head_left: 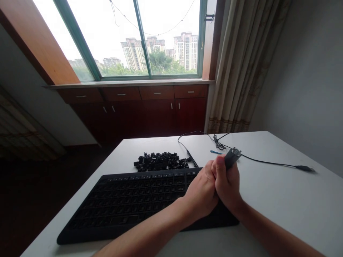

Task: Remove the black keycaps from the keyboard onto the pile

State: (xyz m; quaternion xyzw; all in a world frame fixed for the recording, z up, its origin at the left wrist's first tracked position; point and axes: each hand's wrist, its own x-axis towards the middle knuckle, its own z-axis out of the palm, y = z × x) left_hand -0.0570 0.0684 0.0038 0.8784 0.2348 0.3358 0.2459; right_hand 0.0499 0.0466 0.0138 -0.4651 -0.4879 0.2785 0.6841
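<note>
A black keyboard [128, 203] lies on the white table [281, 207], with most of its keycaps off. Behind it sits a pile of loose black keycaps [159, 161]. My right hand [227, 185] is closed around a small dark grey tool [232, 157] that sticks out past my thumb, above the keyboard's right end. My left hand [200, 194] presses against the right hand, fingers curled beside it; whether it also grips the tool is hidden.
The keyboard's black cable [268, 162] runs across the table to a USB plug [305, 168] at the right. A small blue tool [215, 152] lies near the cable. Beyond the table are wooden cabinets [150, 110], a window and a curtain [241, 71].
</note>
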